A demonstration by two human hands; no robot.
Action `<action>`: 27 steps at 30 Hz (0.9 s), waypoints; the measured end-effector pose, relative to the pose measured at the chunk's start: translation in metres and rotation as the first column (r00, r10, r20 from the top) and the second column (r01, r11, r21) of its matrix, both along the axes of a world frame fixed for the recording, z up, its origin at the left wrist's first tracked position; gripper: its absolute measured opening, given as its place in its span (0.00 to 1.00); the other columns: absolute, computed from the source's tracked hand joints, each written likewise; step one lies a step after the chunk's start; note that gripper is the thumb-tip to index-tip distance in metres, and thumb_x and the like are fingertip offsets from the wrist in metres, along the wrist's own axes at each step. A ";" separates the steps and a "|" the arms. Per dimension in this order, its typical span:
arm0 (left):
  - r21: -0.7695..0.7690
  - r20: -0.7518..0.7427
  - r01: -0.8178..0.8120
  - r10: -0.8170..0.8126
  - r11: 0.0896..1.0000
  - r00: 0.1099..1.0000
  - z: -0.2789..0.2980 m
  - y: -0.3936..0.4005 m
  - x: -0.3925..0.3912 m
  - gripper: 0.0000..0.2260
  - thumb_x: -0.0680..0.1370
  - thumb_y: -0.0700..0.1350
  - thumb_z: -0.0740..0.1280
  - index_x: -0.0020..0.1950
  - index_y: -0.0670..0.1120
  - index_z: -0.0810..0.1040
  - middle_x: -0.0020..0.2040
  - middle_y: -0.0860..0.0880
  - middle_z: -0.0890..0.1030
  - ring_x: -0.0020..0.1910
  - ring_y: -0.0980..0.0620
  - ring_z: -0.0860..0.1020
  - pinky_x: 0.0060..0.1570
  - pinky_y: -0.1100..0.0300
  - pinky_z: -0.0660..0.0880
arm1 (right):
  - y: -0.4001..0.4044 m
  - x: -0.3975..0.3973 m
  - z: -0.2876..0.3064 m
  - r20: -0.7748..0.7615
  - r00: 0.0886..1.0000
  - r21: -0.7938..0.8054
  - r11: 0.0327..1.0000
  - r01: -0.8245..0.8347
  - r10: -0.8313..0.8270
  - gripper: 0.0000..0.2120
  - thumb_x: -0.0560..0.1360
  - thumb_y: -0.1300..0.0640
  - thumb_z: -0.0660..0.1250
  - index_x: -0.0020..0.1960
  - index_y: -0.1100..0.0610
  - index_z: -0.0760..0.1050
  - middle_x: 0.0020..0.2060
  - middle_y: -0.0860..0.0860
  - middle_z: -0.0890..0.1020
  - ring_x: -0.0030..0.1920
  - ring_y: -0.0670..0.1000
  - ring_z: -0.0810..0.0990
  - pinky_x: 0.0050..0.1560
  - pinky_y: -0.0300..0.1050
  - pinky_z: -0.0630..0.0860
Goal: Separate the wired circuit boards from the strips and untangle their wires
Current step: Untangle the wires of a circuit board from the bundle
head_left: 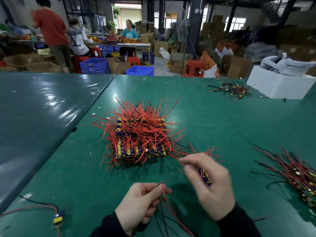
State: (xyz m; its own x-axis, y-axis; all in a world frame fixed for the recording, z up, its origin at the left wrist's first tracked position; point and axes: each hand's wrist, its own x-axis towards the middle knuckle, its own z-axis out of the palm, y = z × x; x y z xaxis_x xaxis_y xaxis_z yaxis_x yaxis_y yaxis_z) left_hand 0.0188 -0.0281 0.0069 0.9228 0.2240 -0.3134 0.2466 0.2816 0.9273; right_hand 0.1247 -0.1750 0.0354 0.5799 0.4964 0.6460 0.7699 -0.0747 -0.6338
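1. Here, at the near edge of the green desk [222, 127], both hands work close together over the mat.
2. Left hand [140, 202]: fingers curled, thumb and forefinger pinching a small board [160, 183] by its edge, its red and black wires [168, 211] trailing down towards us.
3. Right hand [211, 185]: blurred by motion; fingers look curled round a short strip [205, 177] of blue and yellow parts. We cannot tell how firm the hold is.
4. The stack [139, 136] of unbroken strips sits mid-desk, beyond the hands, bristling with red wire. A pile [297, 173] of wired boards lies at the right; one loose board [59, 218] lies near left.
5. Handling, as we judge it: boards are light, stiff and thin, likely to snap cleanly at the joint but brittle if bent elsewhere. Take them by the bare edges, not by the capacitors.
6. Wires are soft and springy and will snag on neighbours. We would draw each one out lengthwise, near the solder joint, since a sideways tug could tear it off.
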 end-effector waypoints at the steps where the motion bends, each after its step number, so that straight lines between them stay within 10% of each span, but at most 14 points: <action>1: 0.042 0.013 -0.002 0.001 0.999 1.000 -0.001 0.000 0.000 0.13 0.72 0.50 0.66 0.45 0.40 0.79 0.24 0.52 0.62 0.18 0.58 0.56 0.19 0.71 0.52 | 0.005 -0.008 -0.004 -0.089 0.990 -0.089 0.989 -0.117 0.109 0.08 0.72 0.53 0.68 0.49 0.53 0.81 0.45 0.44 0.81 0.45 0.43 0.80 0.45 0.35 0.75; 4: 0.178 0.070 -0.037 0.025 0.983 0.997 -0.005 0.003 0.000 0.09 0.74 0.43 0.69 0.44 0.37 0.76 0.24 0.49 0.66 0.19 0.56 0.61 0.19 0.67 0.58 | 0.014 -0.019 -0.019 -0.245 0.961 -0.291 0.936 -0.201 0.130 0.12 0.68 0.49 0.74 0.50 0.50 0.81 0.44 0.43 0.80 0.42 0.41 0.80 0.40 0.32 0.74; 10: 0.215 0.090 -0.024 0.004 0.976 0.996 -0.004 0.008 -0.002 0.02 0.75 0.34 0.67 0.45 0.35 0.76 0.31 0.43 0.78 0.27 0.52 0.75 0.27 0.63 0.73 | 0.018 -0.017 -0.025 -0.713 0.681 -0.125 0.927 -0.353 0.163 0.07 0.73 0.63 0.71 0.47 0.53 0.81 0.30 0.50 0.81 0.29 0.46 0.76 0.33 0.40 0.75; 16: 0.174 0.092 -0.102 0.087 0.979 0.992 -0.001 0.018 -0.004 0.11 0.73 0.30 0.68 0.52 0.34 0.70 0.28 0.42 0.76 0.21 0.48 0.73 0.23 0.61 0.72 | 0.013 -0.005 -0.022 -0.780 0.624 -0.203 0.926 -0.318 0.043 0.07 0.77 0.66 0.63 0.43 0.60 0.78 0.27 0.51 0.79 0.22 0.47 0.74 0.23 0.37 0.69; 27: 0.523 0.255 -0.076 -0.071 0.849 0.964 -0.001 0.009 -0.005 0.10 0.75 0.30 0.65 0.50 0.44 0.73 0.41 0.47 0.84 0.33 0.52 0.79 0.38 0.59 0.77 | 0.021 -0.013 -0.032 -0.884 0.422 0.053 0.940 -0.336 0.201 0.08 0.73 0.68 0.68 0.50 0.61 0.79 0.36 0.56 0.83 0.35 0.53 0.81 0.41 0.46 0.80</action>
